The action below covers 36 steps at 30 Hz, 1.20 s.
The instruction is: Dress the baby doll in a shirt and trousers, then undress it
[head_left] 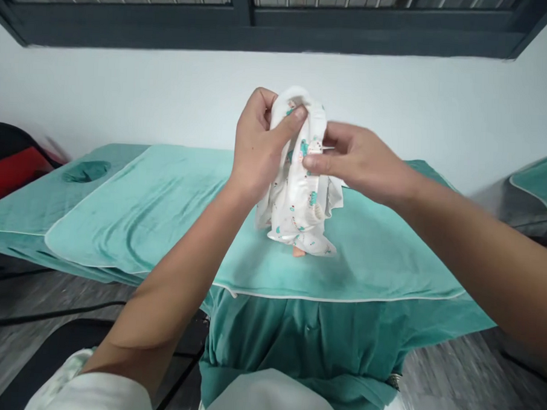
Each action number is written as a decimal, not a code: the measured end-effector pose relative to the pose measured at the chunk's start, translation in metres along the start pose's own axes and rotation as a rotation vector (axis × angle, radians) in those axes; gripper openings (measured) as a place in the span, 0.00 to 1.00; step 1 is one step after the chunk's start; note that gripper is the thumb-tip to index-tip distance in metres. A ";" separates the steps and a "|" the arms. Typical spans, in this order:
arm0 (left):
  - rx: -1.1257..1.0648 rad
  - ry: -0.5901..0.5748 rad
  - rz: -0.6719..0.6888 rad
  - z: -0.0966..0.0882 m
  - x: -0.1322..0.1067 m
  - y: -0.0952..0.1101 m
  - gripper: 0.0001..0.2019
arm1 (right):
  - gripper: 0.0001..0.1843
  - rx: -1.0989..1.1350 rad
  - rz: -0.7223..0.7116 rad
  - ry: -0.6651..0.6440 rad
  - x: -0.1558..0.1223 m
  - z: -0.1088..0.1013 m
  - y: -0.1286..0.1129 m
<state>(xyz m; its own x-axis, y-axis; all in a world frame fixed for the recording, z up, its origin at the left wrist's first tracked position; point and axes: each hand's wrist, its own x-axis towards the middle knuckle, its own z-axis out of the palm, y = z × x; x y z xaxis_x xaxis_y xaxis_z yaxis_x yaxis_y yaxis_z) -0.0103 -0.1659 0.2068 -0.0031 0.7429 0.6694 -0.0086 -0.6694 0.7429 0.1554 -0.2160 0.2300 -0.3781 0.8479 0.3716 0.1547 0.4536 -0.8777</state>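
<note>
One white garment (295,221) with small teal and coloured prints is held up in front of you, above the middle of the bed. Its upper edge forms a curved band; the lower folds hang down. Whether the hem touches the bed cannot be told. A small peach-coloured piece (298,252) shows below the hem; its nature is unclear.

Your left hand (262,141) grasps the upper left of the band, thumb across the front, fingers curled behind the fabric. Your right hand (359,162) pinches the right side lower down, thumb in front, fingertips partly hidden behind. This two-sided grip probably keeps the band spread and carries the weight from the top, so the folds hang loose.

Under the garment, a teal cover (165,188) with pale piping lies over the massage bed (16,218), presumably to protect its surface. At your left, the bed has a face hole (87,171). Beyond stand a white wall (169,98) and a dark window frame (244,37).
</note>
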 end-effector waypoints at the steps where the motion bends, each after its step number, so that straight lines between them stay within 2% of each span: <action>1: 0.010 0.023 0.001 -0.002 0.000 -0.002 0.16 | 0.17 -0.034 0.002 -0.069 -0.002 0.003 0.002; 4: 0.051 0.098 0.013 -0.007 0.001 -0.010 0.17 | 0.14 -0.159 -0.008 -0.157 -0.008 0.010 0.003; 6: 0.057 0.116 0.046 -0.011 0.002 -0.011 0.15 | 0.14 -0.204 -0.020 -0.115 -0.009 0.010 0.003; 8: 0.022 0.067 0.108 -0.014 0.003 -0.007 0.12 | 0.13 -0.174 -0.036 -0.028 -0.007 0.008 0.004; 10: -0.045 -0.077 0.136 -0.015 0.004 0.001 0.12 | 0.14 -0.108 -0.054 0.058 -0.003 0.004 0.004; 11: -0.072 -0.171 0.107 -0.014 0.003 0.006 0.13 | 0.14 -0.081 -0.064 0.095 0.000 0.003 0.005; 13: -0.094 -0.332 -0.022 -0.012 0.001 0.013 0.15 | 0.15 -0.048 -0.090 0.161 0.007 0.000 0.006; 15: -0.091 -0.440 -0.172 -0.011 -0.003 0.017 0.17 | 0.14 -0.030 -0.119 0.220 0.013 -0.004 0.008; 18: -0.112 -0.604 -0.338 -0.012 -0.010 0.012 0.19 | 0.12 -0.013 -0.133 0.281 0.015 -0.012 0.012; 19: -0.139 -0.625 -0.377 -0.013 -0.011 0.009 0.18 | 0.13 -0.015 -0.116 0.283 0.014 -0.016 0.014; 21: -0.229 -0.561 -0.416 -0.013 -0.013 -0.001 0.17 | 0.17 -0.033 -0.025 0.209 0.009 -0.022 0.019; 24: -0.358 -0.402 -0.421 -0.008 -0.016 -0.016 0.17 | 0.20 -0.054 0.203 -0.073 0.000 -0.029 0.029; 26: -0.399 -0.384 -0.448 -0.001 -0.019 -0.024 0.18 | 0.20 -0.050 0.295 -0.180 -0.003 -0.030 0.038; 28: -0.423 -0.435 -0.497 0.005 -0.025 -0.029 0.21 | 0.19 -0.005 0.268 -0.090 -0.002 -0.028 0.047; 30: -0.435 -0.551 -0.560 0.008 -0.030 -0.032 0.24 | 0.18 0.072 0.174 0.098 0.002 -0.027 0.055; 32: -0.428 -0.664 -0.618 0.010 -0.034 -0.035 0.26 | 0.19 0.135 0.116 0.224 0.005 -0.027 0.061; 34: -0.424 -0.667 -0.633 0.010 -0.034 -0.038 0.27 | 0.21 0.161 0.140 0.226 0.006 -0.028 0.065; 36: -0.432 -0.575 -0.606 0.012 -0.032 -0.042 0.25 | 0.24 0.157 0.218 0.110 0.002 -0.029 0.065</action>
<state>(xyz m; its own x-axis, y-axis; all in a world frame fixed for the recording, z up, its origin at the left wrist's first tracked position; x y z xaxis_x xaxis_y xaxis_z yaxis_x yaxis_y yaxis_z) 0.0019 -0.1621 0.1544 0.6170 0.7712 0.1568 -0.2174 -0.0244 0.9758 0.1915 -0.1766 0.1822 -0.2486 0.9494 0.1920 0.0749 0.2164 -0.9734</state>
